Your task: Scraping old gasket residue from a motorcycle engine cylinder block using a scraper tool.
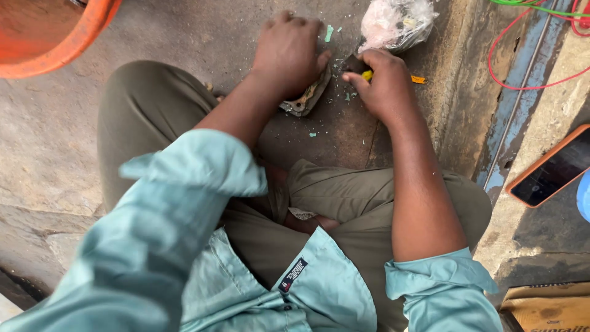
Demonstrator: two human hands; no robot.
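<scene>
While pressed flat to the concrete floor [184,37] under the left hand [287,52], flat metal piece [305,98] mostly hidden; only lower-right edge shows, greyish w/ rusty and greenish patches. Long axis approx. diagonal, upper right to lower left, upper end pointing toward right hand [386,86]. Exact shape and full length can't be made out, palm covers the rest. Left hand spread over it, fingers curled down, pinning rather than gripping around.

Right hand clenched on a small tool w/ yellow handle [367,75]; only a bit of yellow visible btwn thumb and forefinger, tip lost in shadow just beside the piece's upper edge. Touching or not: can't tell.

Green flakes [329,34] scattered on floor around both hands. Crumpled clear plastic bag [396,23] just beyond right hand, cut off at top. Orange bucket [55,31] top left, cropped. Phone in orange case [550,167] on ledge at right, partly out of frame; red and green wires [528,37] above it. Cardboard box [550,307] bottom right, cropped. Legs crossed, olive trousers, teal shirt sleeves fill foreground.
</scene>
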